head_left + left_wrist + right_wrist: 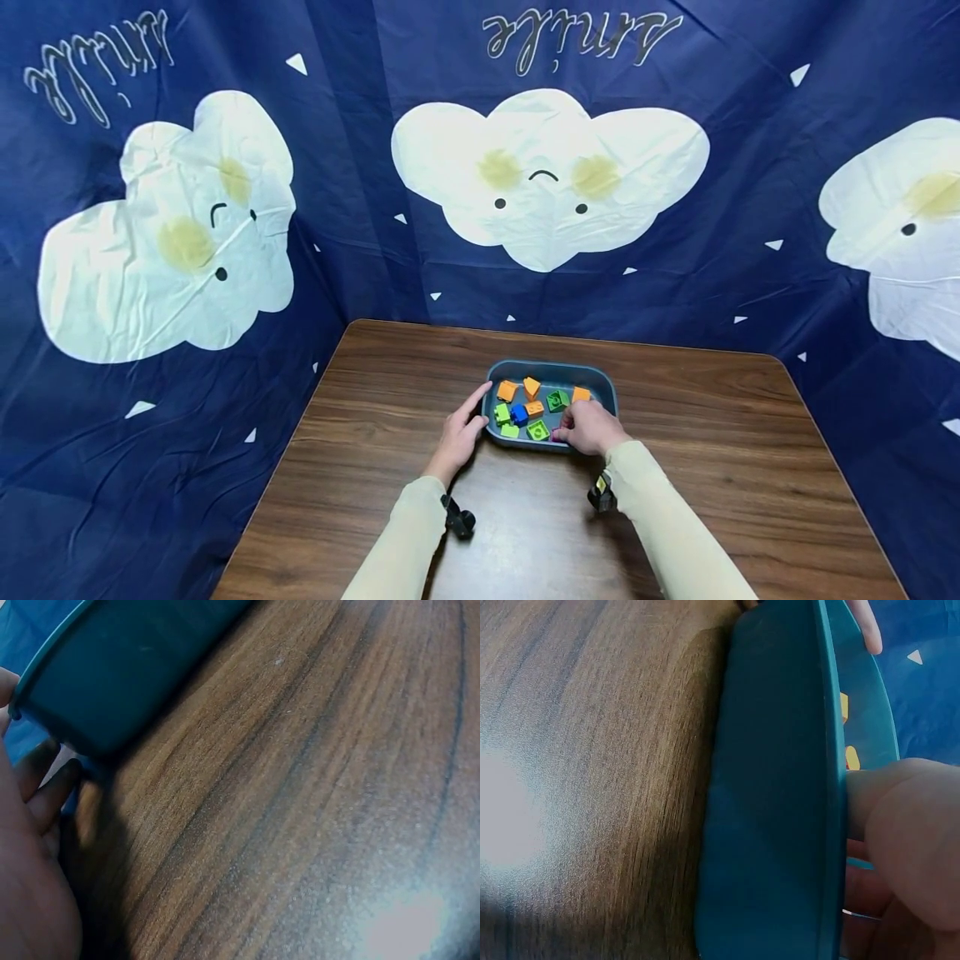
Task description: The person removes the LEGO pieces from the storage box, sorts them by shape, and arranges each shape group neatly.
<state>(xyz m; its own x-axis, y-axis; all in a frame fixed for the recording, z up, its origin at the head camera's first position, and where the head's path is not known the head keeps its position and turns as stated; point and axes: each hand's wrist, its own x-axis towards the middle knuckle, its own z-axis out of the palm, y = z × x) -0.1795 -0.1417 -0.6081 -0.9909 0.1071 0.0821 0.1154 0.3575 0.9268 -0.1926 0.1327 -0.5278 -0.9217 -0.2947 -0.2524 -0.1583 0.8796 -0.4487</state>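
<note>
- Under the fingers I see woodgrain table (375, 400); beyond, creased navy cloth (348, 208).
- Left hand (458, 433), fingers extended, touches rounded tray (555, 374).
- Right hand (592, 427) pinches pink block (555, 435).

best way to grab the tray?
Probably by the rim at both short ends, one hand from each side: the tray is oblong, lies lengthwise across in front of the person, and the left hand is at its left end.

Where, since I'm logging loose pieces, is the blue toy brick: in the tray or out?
In: the head view shows the blue toy brick inside the tray, between a lime-green brick and an orange brick.
</note>
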